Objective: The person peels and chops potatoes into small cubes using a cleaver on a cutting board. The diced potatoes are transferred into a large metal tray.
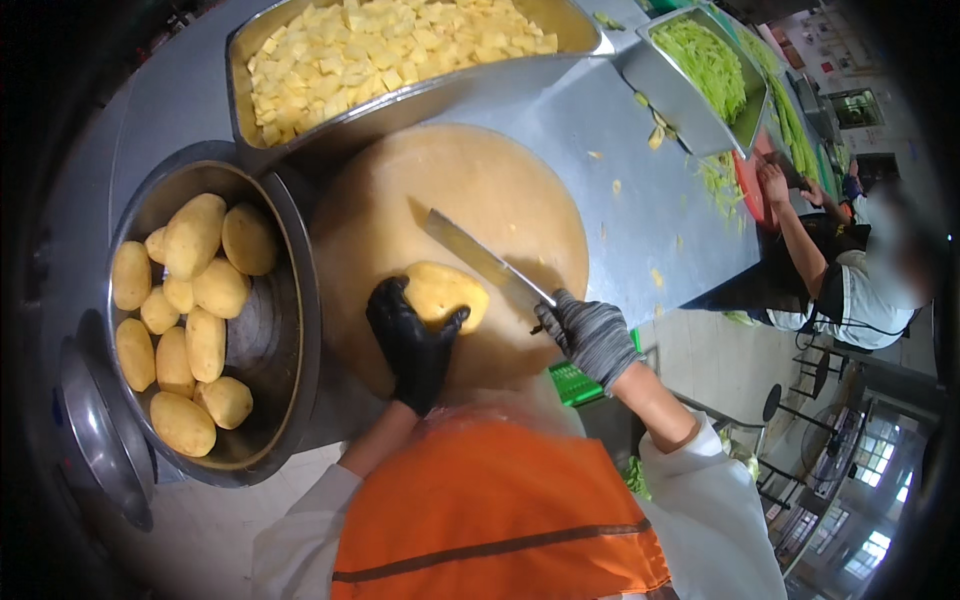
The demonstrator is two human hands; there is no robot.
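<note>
My left hand (416, 349), in a black glove, grips a peeled potato (442, 294) on a round cutting board (465, 180). In a grey striped knit glove, my right hand (592, 334) is closed around the handle of a kitchen knife (487, 259). The knife's broad blade points up and left over the board, beyond the potato and apart from it. Left of the board stands a round metal bowl (304, 315) holding several whole peeled potatoes (195, 236).
Behind the board is a metal tray (420, 94) of diced potato (375, 45). A metal container (675, 97) of shredded green vegetable stands at the upper right. Beyond it, a co-worker (855, 277) cuts on a red board (750, 187). A green crate (576, 384) is below the table edge.
</note>
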